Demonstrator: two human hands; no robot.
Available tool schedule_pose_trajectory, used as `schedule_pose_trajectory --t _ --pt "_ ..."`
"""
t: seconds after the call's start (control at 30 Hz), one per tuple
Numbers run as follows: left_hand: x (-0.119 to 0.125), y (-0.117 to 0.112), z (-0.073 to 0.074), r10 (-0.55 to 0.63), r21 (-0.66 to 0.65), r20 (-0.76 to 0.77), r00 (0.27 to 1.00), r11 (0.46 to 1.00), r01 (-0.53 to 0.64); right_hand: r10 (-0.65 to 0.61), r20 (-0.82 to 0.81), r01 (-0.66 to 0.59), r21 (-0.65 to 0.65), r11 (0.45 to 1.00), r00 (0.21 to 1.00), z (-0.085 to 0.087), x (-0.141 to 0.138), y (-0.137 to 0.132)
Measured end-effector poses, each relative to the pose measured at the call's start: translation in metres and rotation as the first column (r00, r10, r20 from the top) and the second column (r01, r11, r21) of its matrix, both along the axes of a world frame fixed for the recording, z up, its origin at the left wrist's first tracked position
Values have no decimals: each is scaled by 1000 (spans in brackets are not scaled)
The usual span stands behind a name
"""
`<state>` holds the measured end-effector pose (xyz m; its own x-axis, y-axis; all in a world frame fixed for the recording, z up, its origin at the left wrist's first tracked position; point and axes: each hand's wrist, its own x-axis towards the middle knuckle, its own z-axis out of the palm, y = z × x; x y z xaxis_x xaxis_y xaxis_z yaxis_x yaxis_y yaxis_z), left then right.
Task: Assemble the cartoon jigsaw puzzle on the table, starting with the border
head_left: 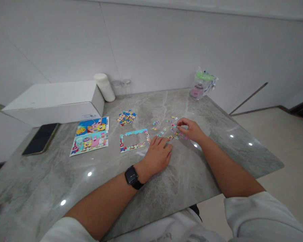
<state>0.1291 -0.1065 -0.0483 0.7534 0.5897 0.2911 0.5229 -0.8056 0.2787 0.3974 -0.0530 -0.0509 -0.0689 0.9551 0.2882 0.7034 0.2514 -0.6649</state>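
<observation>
A jigsaw border (121, 145) lies on the table with its rectangular middle unfilled. Loose puzzle pieces (165, 129) are scattered to the right of it. My left hand (158, 153) rests palm down between the border and these pieces, fingers stretched out and some fingertips near the lower pieces. At the right side of the scatter, my right hand (190, 129) has thumb and forefinger closed at a small puzzle piece (173, 125), partly hidden by the fingertips. Behind the border is a heap of more puzzle pieces (126, 117).
Left of the border lies a printed cartoon sheet (91, 139), then a phone (41, 138). A white box (53, 101), a white bottle (105, 88) and clear glasses (126, 89) stand along the wall. A plastic-wrapped cup (200, 85) stands near the table's back right corner.
</observation>
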Motion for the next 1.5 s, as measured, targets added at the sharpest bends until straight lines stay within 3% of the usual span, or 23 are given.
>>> schedule_pose_trajectory --t 0.2,0.3,0.37,0.5,0.67,0.83,0.93,1.13,1.5 --pt "-11 9 37 95 -140 201 975 988 -67 44 -196 -55 -53 997 980 7 -32 3" --pt "-33 29 56 164 -245 323 932 966 -85 105 -184 -117 -55 992 977 22 -52 7" --pt "-54 44 60 235 -292 370 899 948 -128 163 -148 -171 -43 984 976 35 -67 12" --pt "-108 64 47 334 -276 327 884 929 -249 262 -51 -261 15 965 964 65 -105 26" --pt "-173 65 10 407 -41 234 883 912 -409 375 7 -374 87 923 927 97 -154 48" --pt "-200 66 -13 432 -54 270 860 899 -435 441 -2 -439 87 894 897 113 -194 63" --pt "-199 69 -16 435 -97 322 841 899 -428 443 -15 -440 81 894 896 107 -207 66" --pt "-195 73 -19 439 -131 308 844 898 -419 448 34 -448 -30 894 893 76 -206 72" --pt "-193 71 -21 402 -133 241 883 915 -381 400 56 -397 -50 916 915 42 -207 89"
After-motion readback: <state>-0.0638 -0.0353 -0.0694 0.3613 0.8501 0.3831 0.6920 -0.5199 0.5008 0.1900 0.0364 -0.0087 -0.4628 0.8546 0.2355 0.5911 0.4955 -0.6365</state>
